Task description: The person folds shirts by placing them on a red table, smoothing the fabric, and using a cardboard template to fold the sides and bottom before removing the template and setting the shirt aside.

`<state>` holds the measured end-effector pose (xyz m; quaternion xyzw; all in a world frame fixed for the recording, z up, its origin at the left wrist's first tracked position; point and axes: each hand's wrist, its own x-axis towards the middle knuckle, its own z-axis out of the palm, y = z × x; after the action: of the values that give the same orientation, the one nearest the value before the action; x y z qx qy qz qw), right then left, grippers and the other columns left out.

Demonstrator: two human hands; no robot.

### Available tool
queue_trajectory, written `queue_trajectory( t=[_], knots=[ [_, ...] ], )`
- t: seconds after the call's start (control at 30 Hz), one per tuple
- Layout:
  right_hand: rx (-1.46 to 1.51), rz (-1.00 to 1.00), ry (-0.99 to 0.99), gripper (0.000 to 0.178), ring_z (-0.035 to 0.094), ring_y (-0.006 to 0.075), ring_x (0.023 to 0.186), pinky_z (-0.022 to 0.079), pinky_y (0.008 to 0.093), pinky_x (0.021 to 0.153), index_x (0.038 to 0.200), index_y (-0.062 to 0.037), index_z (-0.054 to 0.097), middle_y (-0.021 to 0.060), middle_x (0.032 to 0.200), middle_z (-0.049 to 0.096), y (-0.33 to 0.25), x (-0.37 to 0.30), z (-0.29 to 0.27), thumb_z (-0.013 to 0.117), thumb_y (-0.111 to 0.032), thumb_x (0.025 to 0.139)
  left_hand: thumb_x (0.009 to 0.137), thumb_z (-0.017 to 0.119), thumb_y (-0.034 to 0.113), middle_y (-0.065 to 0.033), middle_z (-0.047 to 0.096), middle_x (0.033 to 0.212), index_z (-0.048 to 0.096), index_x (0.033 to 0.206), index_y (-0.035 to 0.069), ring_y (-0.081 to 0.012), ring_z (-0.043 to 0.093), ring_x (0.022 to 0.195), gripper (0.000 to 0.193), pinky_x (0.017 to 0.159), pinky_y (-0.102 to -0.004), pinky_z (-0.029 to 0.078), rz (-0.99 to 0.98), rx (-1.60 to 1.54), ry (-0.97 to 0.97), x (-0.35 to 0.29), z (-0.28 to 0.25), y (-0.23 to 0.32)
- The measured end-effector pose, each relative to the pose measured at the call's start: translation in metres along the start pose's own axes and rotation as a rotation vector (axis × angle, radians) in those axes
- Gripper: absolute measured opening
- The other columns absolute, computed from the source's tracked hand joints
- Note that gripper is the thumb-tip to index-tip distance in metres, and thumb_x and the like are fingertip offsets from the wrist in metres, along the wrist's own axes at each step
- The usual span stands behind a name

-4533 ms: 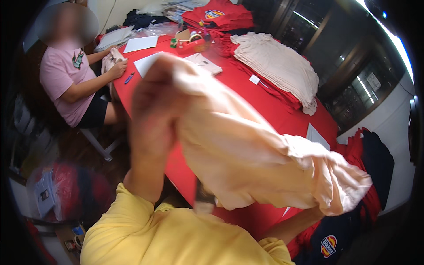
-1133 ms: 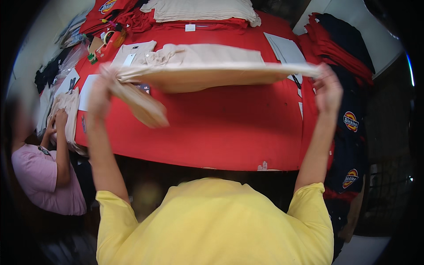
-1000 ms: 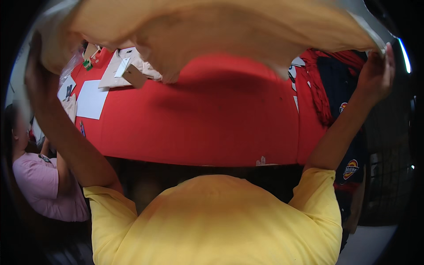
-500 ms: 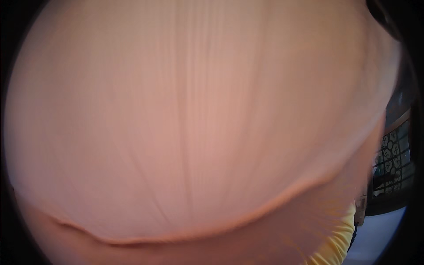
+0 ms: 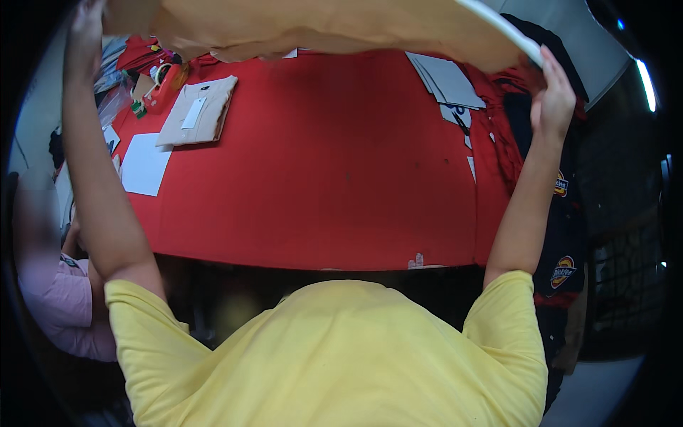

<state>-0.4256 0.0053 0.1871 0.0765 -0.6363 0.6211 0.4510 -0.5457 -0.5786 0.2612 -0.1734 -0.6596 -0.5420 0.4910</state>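
Note:
A tan cloth (image 5: 320,25) is stretched high across the far side of the table, both arms raised and spread wide. At its left end my left hand (image 5: 87,32) is closed on the cloth; its fingers are partly cut off by the picture's rim. My right hand (image 5: 555,96) grips the right end beside a pale edge, fingers curled round it. Most of the cloth lies beyond the top of the view, so whether it is a garment cannot be told. Beneath it is the red table (image 5: 320,164), with a folded beige shirt (image 5: 213,99) bearing a white slip at left.
A white sheet (image 5: 146,164) and a red tape dispenser (image 5: 168,84) lie at left. Grey-white cards (image 5: 448,80) and black scissors (image 5: 462,124) are at right. Dark garments (image 5: 558,235) with patches hang over the right edge. Another person's pink sleeve (image 5: 60,299) is close at left.
The tan cloth, which filled nearly the whole view, has moved up and away to the far side. The table, my arms and both hands now show.

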Motion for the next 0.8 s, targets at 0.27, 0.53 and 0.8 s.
queue_trajectory(
  t=[0.27, 0.53, 0.8],
  knots=[
    [0.002, 0.473, 0.129, 0.029, 0.061, 0.0162, 0.095, 0.052, 0.0275, 0.075, 0.122, 0.005, 0.058, 0.0121, 0.12, 0.059, 0.122, -0.18, -0.076, 0.049, -0.002, 0.095, 0.091, 0.059, 0.023, -0.0193, 0.066, 0.102, 0.057, 0.111, -0.001, -0.026, 0.064, 0.094, 0.031, 0.082, -0.0363, 0.048, -0.515, 0.484, -0.617, -0.279, -0.031, -0.061],
    [-0.026, 0.893, 0.163, 0.02, 0.061, 0.0141, 0.081, 0.054, 0.0268, 0.07, 0.11, 0.0056, 0.06, 0.0106, 0.098, 0.063, 0.145, -0.277, -0.12, 0.053, -0.001, 0.093, 0.081, 0.071, 0.014, -0.0098, 0.063, 0.078, 0.055, 0.093, -0.004, -0.0173, 0.058, 0.069, 0.026, 0.069, -0.0338, 0.049, -0.986, 0.513, -0.913, -0.395, -0.08, -0.03],
    [-0.649, 1.205, -0.407, 0.014, 0.062, 0.0168, 0.071, 0.053, 0.0288, 0.064, 0.097, 0.0025, 0.065, 0.009, 0.083, 0.062, 0.1, -0.278, -0.179, 0.062, -0.005, 0.086, 0.077, 0.071, 0.01, -0.0125, 0.064, 0.084, 0.054, 0.098, -0.001, -0.022, 0.062, 0.073, 0.029, 0.07, -0.0346, 0.049, -1.142, 0.573, -0.837, -0.387, -0.136, -0.005]
  ],
)
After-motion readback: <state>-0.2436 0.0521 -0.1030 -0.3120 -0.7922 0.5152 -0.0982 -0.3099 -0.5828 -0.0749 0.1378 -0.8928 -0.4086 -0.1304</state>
